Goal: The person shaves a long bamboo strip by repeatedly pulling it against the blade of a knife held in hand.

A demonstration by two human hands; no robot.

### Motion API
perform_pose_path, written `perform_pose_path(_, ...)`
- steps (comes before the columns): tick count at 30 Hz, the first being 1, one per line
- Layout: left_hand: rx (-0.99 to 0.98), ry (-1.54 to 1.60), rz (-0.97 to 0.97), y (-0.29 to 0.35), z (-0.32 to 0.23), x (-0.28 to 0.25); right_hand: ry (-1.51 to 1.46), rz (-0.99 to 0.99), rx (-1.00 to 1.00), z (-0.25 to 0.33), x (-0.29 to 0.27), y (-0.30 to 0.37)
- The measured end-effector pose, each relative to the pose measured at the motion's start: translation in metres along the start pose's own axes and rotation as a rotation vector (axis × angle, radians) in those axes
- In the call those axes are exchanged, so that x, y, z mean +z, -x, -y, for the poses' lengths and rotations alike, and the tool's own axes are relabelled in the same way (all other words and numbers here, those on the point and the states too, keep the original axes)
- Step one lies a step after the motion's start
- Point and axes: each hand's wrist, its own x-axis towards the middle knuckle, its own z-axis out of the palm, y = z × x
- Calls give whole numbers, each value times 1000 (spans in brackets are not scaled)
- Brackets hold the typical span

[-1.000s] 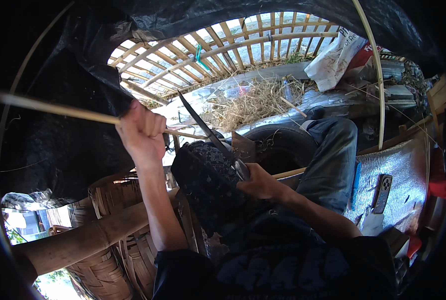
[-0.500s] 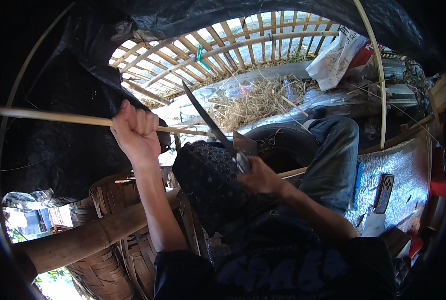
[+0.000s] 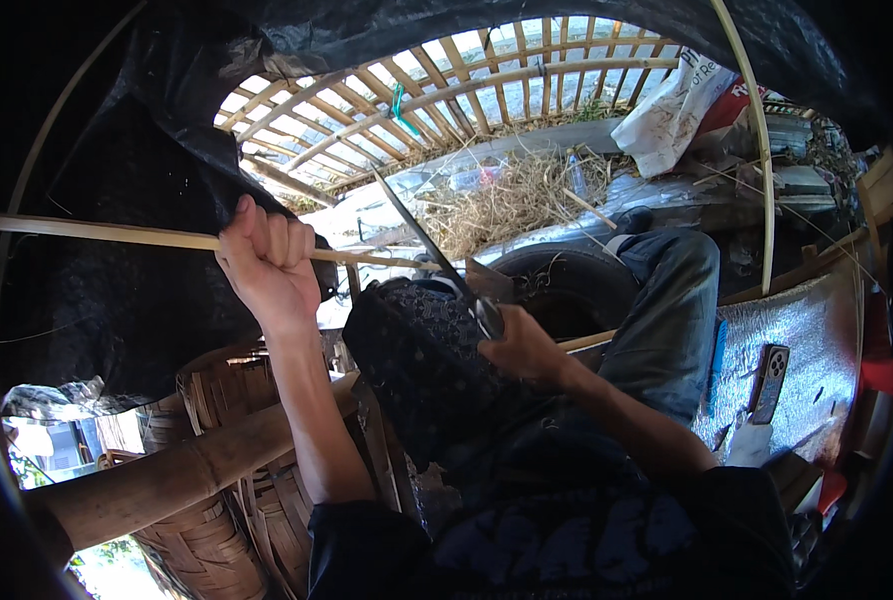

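Note:
My left hand (image 3: pixel 270 262) is closed around a long, pale bamboo strip (image 3: pixel 117 233), which runs out far to the left and ends just right of the fist. In my right hand (image 3: pixel 523 343) is the handle of a long machete (image 3: pixel 414 224), its dark, narrow blade slanting up and to the left. The blade crosses close to the strip's right end; whether they touch I cannot tell. Below them lies dark patterned cloth (image 3: pixel 407 335) over my left leg. My right leg, in jeans (image 3: pixel 667 320), is bent.
A black tyre (image 3: pixel 577 285) lies beyond my lap, with dry shavings (image 3: pixel 517 205) behind it. A slatted bamboo fence (image 3: pixel 467 85) closes the far side. At right, a phone (image 3: pixel 770 385) rests on a silvery sheet (image 3: pixel 807 340). A thick bamboo pole (image 3: pixel 187 465) and woven baskets (image 3: pixel 202 545) stand at left.
The machete blade has turned slightly, showing a brighter, narrower edge, and its tip has shifted a little down and right. My left hand, still gripping the strip, has moved slightly left.

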Motion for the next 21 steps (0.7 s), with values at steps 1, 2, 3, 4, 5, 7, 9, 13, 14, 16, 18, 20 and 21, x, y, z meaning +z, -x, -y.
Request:
perform_pose_path(1,-5,-5,-12,4,-2,-5,13,-19,-70,23,-9,11)
perform_pose_path(2,19,-9,-14,2,-2,-7,29,-44,-148,39,-15,13)
perform_pose_path(3,38,-10,-9,0,-1,-7,30,-45,-147,40,-14,15)
perform_pose_path(4,43,-25,-46,0,-2,-6,-75,-148,-353,39,-11,18)
perform_pose_path(5,43,-24,-47,-1,-2,-4,-181,-249,-558,38,-7,21)
perform_pose_path(7,53,-30,-21,-2,0,0,-304,-268,-539,18,12,20)
perform_pose_path(9,46,-13,2,-4,4,2,-426,-286,-523,-8,23,2)
perform_pose_path(13,-44,-57,-187,6,52,-8,-142,37,79,-37,18,-14)
perform_pose_path(14,-72,-38,-231,19,72,-11,-133,61,158,-37,17,-18)
perform_pose_path(16,-73,-42,-214,44,92,-23,-56,3,59,-37,12,-11)
perform_pose_path(18,-54,-22,-112,52,85,-39,28,-48,-33,-31,2,6)
perform_pose_path(20,-59,-54,-204,47,64,-25,40,-53,-101,-14,-12,15)
perform_pose_path(21,-67,-101,-169,40,51,-14,35,-64,-98,-11,-19,18)
